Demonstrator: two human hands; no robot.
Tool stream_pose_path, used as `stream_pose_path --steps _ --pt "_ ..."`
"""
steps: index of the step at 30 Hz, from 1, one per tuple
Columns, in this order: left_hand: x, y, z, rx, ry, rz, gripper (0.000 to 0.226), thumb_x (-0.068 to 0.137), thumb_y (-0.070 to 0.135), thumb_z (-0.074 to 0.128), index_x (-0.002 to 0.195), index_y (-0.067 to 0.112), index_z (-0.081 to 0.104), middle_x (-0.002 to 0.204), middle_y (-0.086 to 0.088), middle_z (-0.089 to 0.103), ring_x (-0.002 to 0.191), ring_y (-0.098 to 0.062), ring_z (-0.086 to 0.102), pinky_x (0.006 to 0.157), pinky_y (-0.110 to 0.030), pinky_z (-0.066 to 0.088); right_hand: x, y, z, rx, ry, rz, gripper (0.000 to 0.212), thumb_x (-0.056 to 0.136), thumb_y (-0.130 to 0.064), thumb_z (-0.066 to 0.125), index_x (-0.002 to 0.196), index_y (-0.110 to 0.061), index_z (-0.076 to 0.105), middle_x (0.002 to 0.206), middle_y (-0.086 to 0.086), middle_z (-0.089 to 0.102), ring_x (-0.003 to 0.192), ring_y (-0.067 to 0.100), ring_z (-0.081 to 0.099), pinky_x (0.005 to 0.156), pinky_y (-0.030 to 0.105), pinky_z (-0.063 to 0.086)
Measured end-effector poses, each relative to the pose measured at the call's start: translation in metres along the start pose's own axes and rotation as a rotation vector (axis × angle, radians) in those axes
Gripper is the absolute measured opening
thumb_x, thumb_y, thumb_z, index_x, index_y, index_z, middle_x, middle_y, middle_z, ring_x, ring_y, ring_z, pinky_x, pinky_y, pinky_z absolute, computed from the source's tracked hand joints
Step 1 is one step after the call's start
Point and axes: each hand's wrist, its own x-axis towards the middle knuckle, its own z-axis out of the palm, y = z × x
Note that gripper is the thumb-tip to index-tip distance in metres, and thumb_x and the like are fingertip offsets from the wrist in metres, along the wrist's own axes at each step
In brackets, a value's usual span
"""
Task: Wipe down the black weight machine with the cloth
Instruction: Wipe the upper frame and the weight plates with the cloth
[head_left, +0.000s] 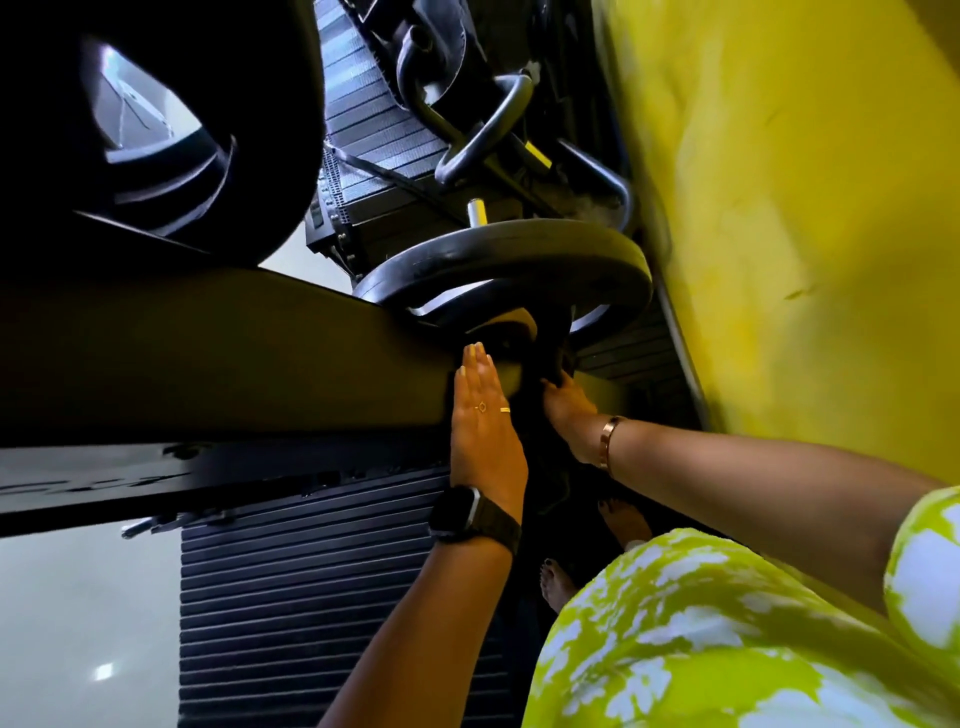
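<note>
The black weight machine fills the left and middle of the head view, with a wide dark beam (208, 353) running across and a round black weight plate (519, 260) on a peg above its end. My left hand (485, 415) lies flat with straight fingers against the beam's end, just under the plate. My right hand (566, 405) reaches in from the right and grips a dark cloth (548, 364) pressed against the machine below the plate. The cloth is mostly lost in shadow.
A yellow wall (805, 208) stands close on the right. Curved black handles (483, 130) and ribbed black flooring (311, 597) lie beyond and below the machine. Pale glossy floor (78, 623) shows at lower left. My bare feet (558, 582) stand under the beam.
</note>
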Motion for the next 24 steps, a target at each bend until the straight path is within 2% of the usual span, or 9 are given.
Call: stream_pose_path --steps 3,6,8,10,13,16,19,24 --pt "0.003 0.005 0.002 0.011 0.007 0.013 0.072 0.106 0.034 0.012 0.131 -0.024 -0.024 0.155 -0.032 -0.011 0.146 -0.041 -0.006 0.113 -0.049 -0.007 -0.041 -0.011 0.009 -0.041 0.080 -0.040 0.047 0.100 -0.043 0.035 0.147 -0.044 0.029 0.145 0.007 0.046 0.131 0.039 0.040 0.109 0.054 0.034" --pt "0.009 0.014 0.004 0.032 -0.024 0.050 0.073 0.106 0.035 0.012 0.132 -0.024 -0.022 0.155 -0.033 -0.010 0.145 -0.042 -0.006 0.116 -0.050 -0.004 -0.038 0.004 0.010 -0.089 0.120 -0.169 0.047 0.104 -0.030 0.034 0.150 -0.032 0.029 0.153 0.004 0.037 0.140 0.037 0.028 0.116 0.047 0.020" --pt "0.011 0.018 0.008 0.048 -0.014 0.039 0.075 0.105 0.037 0.013 0.133 -0.025 -0.020 0.156 -0.033 -0.008 0.146 -0.042 -0.004 0.116 -0.049 -0.003 -0.031 0.012 0.010 -0.126 0.163 -0.254 0.047 0.104 -0.026 0.034 0.151 -0.028 0.029 0.153 0.003 0.036 0.141 0.032 0.029 0.114 0.042 0.016" --pt "0.013 0.024 0.013 0.058 0.015 0.030 0.078 0.105 0.039 0.014 0.133 -0.026 -0.019 0.155 -0.034 -0.007 0.146 -0.041 -0.001 0.116 -0.049 -0.002 -0.020 0.019 0.007 -0.146 0.193 -0.273 0.048 0.104 -0.026 0.034 0.152 -0.028 0.028 0.153 0.003 0.036 0.140 0.032 0.030 0.114 0.042 0.017" --pt "0.018 0.032 0.016 0.081 0.011 0.042 0.081 0.105 0.039 0.016 0.129 -0.030 -0.020 0.151 -0.036 -0.010 0.146 -0.041 -0.001 0.113 -0.050 -0.006 0.000 0.025 -0.001 -0.121 0.175 -0.184 0.048 0.104 -0.027 0.033 0.152 -0.032 0.025 0.153 0.005 0.036 0.138 0.036 0.030 0.115 0.046 0.021" --pt "0.023 0.038 0.017 0.073 -0.012 0.066 0.081 0.105 0.037 0.018 0.126 -0.031 -0.020 0.155 -0.034 -0.004 0.146 -0.041 0.000 0.110 -0.050 -0.008 0.021 0.029 -0.008 -0.106 0.172 -0.120 0.049 0.104 -0.029 0.032 0.151 -0.035 0.025 0.150 0.009 0.040 0.134 0.039 0.035 0.113 0.048 0.026" --pt "0.028 0.041 0.019 0.087 -0.035 0.079 0.080 0.104 0.037 0.018 0.128 -0.030 -0.018 0.156 -0.032 -0.002 0.146 -0.041 0.000 0.112 -0.049 -0.006 0.032 0.031 -0.010 -0.101 0.172 -0.057 0.048 0.103 -0.029 0.033 0.150 -0.037 0.026 0.148 0.011 0.043 0.132 0.041 0.037 0.112 0.047 0.028" --pt "0.036 0.045 0.018 0.070 -0.091 0.110 0.084 0.106 0.042 0.019 0.125 -0.029 -0.022 0.156 -0.032 -0.008 0.145 -0.041 -0.008 0.113 -0.050 -0.007 0.027 0.035 -0.004 0.003 0.168 -0.017 0.048 0.101 -0.036 0.035 0.148 -0.042 0.029 0.146 0.010 0.043 0.133 0.041 0.034 0.111 0.049 0.030"
